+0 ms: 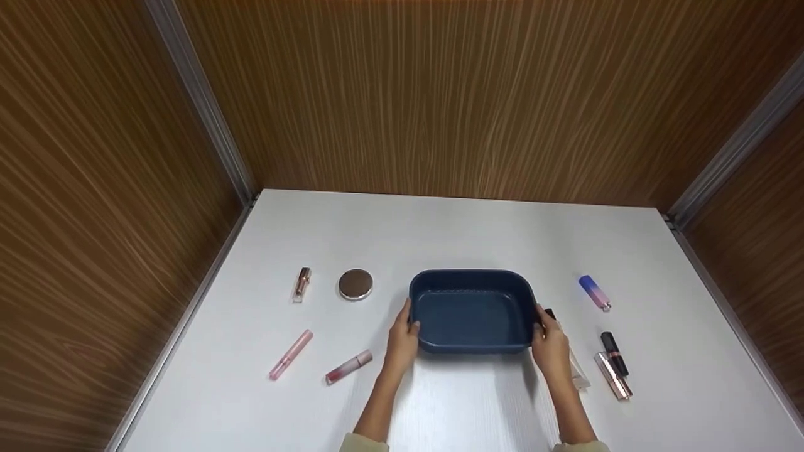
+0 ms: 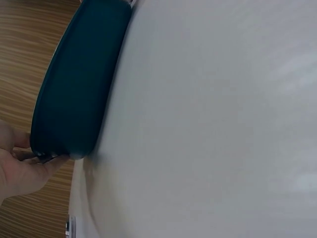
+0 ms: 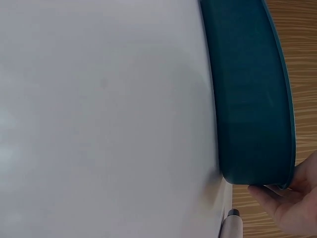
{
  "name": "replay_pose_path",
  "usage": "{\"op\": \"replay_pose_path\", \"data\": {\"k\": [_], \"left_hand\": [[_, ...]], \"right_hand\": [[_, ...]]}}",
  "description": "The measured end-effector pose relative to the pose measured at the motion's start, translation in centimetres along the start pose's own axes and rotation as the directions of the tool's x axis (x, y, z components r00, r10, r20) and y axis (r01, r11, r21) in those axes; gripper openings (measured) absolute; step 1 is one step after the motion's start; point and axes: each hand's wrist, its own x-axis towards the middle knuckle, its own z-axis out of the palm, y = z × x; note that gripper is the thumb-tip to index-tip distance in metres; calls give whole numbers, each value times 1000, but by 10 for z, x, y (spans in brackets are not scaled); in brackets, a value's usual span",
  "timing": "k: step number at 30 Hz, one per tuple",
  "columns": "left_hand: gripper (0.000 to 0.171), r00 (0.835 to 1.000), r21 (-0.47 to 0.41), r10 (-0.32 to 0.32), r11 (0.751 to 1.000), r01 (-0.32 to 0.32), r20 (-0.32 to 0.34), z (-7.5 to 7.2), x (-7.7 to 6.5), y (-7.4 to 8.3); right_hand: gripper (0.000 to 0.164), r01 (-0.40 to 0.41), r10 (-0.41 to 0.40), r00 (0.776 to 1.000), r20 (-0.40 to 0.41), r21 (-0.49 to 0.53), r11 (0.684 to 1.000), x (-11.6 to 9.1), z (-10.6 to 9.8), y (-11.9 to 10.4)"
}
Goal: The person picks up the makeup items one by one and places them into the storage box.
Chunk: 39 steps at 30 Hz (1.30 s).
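Both hands hold a dark blue rectangular dish (image 1: 471, 317) with rounded corners and nothing inside it. My left hand (image 1: 402, 339) grips its left end, thumb over the rim and fingers along the outer wall. At the opposite end my right hand (image 1: 550, 342) grips it the same way. In the left wrist view the dish's side wall (image 2: 81, 79) looks teal, with the left hand (image 2: 25, 166) at its end. The right wrist view has the right hand (image 3: 292, 201) at the other end of the wall (image 3: 252, 94). A pale tube (image 1: 578, 370) lies partly hidden behind the right hand.
On the white table (image 1: 465, 238) left of the dish lie a round compact (image 1: 355, 284), a small lipstick (image 1: 302, 285), a pink tube (image 1: 291, 355) and a lip gloss (image 1: 348, 367). To the right are a blue-pink lipstick (image 1: 594, 292), a black tube (image 1: 614, 353) and a rose-gold tube (image 1: 613, 376). Wood-grain panels (image 1: 440, 100) enclose the table.
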Motion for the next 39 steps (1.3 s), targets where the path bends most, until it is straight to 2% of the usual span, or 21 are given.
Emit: {"op": "replay_pose_path", "data": {"k": [7,9,13,16,31,39], "left_hand": [[49,1000,-56,-26,998,27,15,-3,2,-2],[49,999,-70,-26,997,27,19,-2,3,-3],[49,999,-91,-37,995,39,22,-1,3,-3],[49,999,-95,-38,995,40,14,-1,3,-3],[48,999,-86,-22,996,19,-32,-6,4,-8],[48,999,-126,-38,991,33,-37,-4,4,-6]], "right_hand": [[37,86,-83,994,-66,36,996,-7,0,2],[38,65,-62,996,-60,46,997,-8,-1,3],[38,-22,21,1000,3,72,997,-6,-4,1],[38,-46,44,999,28,68,997,-6,-4,-1],[38,-11,9,1000,29,98,995,-6,1,-2],[37,15,-17,1000,18,111,994,-8,2,0]]}}
